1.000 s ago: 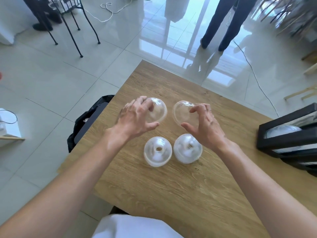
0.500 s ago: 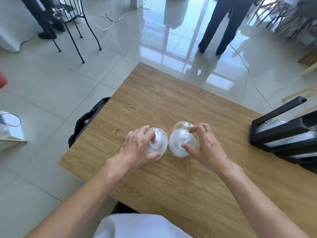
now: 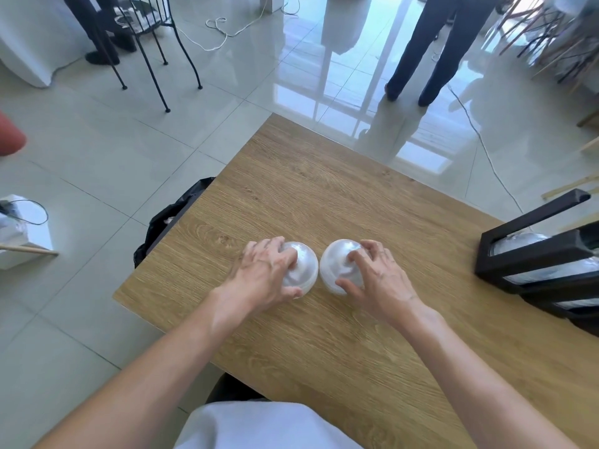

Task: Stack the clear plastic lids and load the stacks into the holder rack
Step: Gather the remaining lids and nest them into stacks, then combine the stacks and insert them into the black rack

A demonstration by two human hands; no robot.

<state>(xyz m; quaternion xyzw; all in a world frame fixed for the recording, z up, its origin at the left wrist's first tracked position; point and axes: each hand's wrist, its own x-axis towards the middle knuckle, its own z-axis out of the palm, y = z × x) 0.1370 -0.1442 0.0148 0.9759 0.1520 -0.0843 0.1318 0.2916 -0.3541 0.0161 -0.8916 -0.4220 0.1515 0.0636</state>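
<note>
Fingers of the left hand (image 3: 264, 275) curl over one lid stack (image 3: 299, 270), the right hand (image 3: 376, 273) likewise cups its neighbour (image 3: 335, 265), both mid-table. Press evenly so domes nest square; holder rack (image 3: 534, 260) waits at three o'clock.

1. Two domed lids are sitting side by side on the table (image 3: 324, 196), the left lid (image 3: 303, 265) just beside the right lid (image 3: 337, 264).
2. The left hand (image 3: 264, 277) is resting on the left lid, the right hand (image 3: 377, 280) on the right one.
3. The holder rack (image 3: 538, 257) is standing at the table's right edge, with lids lying inside it.
</note>
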